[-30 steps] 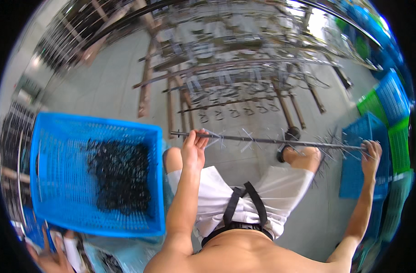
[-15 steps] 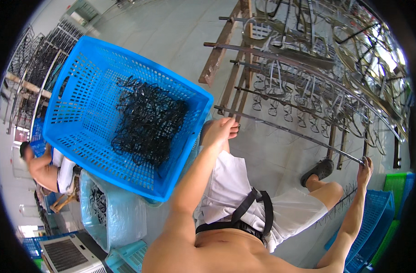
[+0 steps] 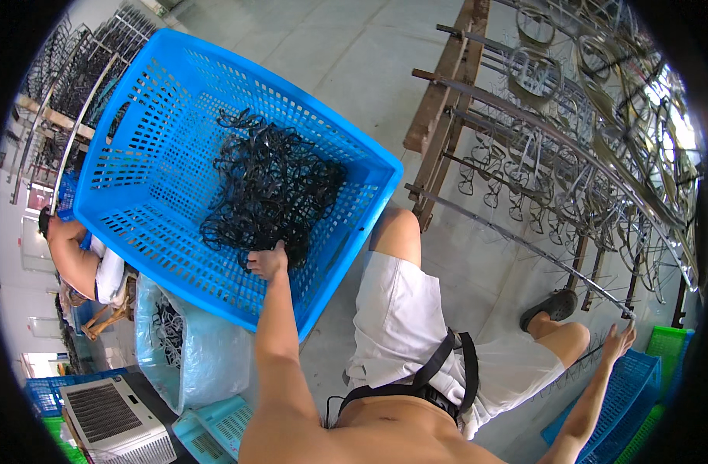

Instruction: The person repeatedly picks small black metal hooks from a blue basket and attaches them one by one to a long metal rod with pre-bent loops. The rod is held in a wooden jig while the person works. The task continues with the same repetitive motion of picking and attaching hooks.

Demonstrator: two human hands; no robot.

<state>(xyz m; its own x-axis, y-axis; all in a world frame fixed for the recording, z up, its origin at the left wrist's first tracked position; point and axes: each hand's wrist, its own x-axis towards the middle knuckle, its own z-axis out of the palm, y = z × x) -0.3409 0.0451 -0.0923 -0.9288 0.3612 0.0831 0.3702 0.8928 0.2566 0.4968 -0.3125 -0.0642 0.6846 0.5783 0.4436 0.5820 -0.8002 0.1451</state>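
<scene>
A large blue plastic basket point(image 3: 307, 108) stands to my left, with a tangled pile of thin black looped pieces point(image 3: 280, 178), like spectacle frames, inside. My left hand point(image 3: 269, 261) is in the basket at the pile's near edge, its fingers curled; whatever they hold is hidden. On the right, my right hand point(image 3: 619, 342) has its fingers apart, just below the near end of a long metal rod point(image 3: 516, 240) with thin prongs. The rod slopes across the front of a rack.
The rack point(image 3: 439, 100) carries several rods hung with clear, lens-like pieces and wire holders. A plastic-lined bin point(image 3: 215, 348) stands below the basket, near a white vented unit point(image 3: 114, 417). Blue crates point(image 3: 625, 394) stand at right. Another person point(image 3: 71, 255) is at far left.
My left hand has gone from beside the rod's far end into the basket. My right hand has come off the rod's near end and dropped lower. The view has shifted.
</scene>
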